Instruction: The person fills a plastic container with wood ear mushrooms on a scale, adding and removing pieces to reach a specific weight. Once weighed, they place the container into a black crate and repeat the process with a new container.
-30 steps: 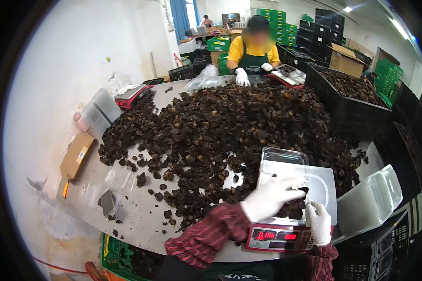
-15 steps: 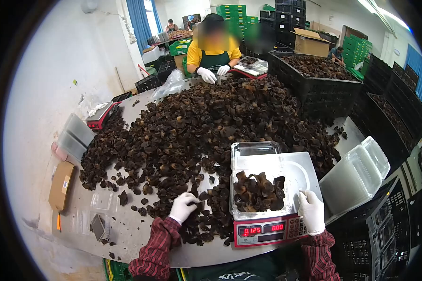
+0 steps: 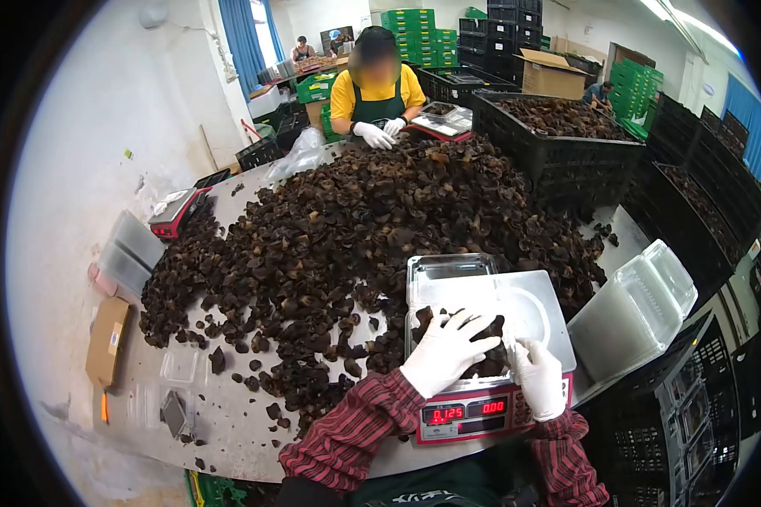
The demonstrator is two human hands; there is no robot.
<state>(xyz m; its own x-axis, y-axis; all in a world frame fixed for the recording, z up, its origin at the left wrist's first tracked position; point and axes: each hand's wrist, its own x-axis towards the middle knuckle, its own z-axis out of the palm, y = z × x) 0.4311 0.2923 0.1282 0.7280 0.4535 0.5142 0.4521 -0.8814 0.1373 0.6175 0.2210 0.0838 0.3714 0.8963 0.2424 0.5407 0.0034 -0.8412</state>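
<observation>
A clear plastic tray with dark wood ear mushrooms in it sits on a red digital scale, whose display reads 0.125 and 0.00. My left hand, in a white glove, lies over the mushrooms with its fingers stretched out. In a matching glove, my right hand is closed at the tray's right edge, thumb and fingertips pinching the rim. The tray's hinged lid lies folded back behind it. A large heap of wood ear mushrooms covers much of the metal table.
Stacked clear trays stand right of the scale. A black crate of mushrooms is at the back right. Across the table a person in white gloves works beside another scale. A cardboard box and a further scale are at left.
My left hand has moved right from the loose mushrooms on the table onto those in the tray. My right hand has shifted left from the scale's side to the tray's edge.
</observation>
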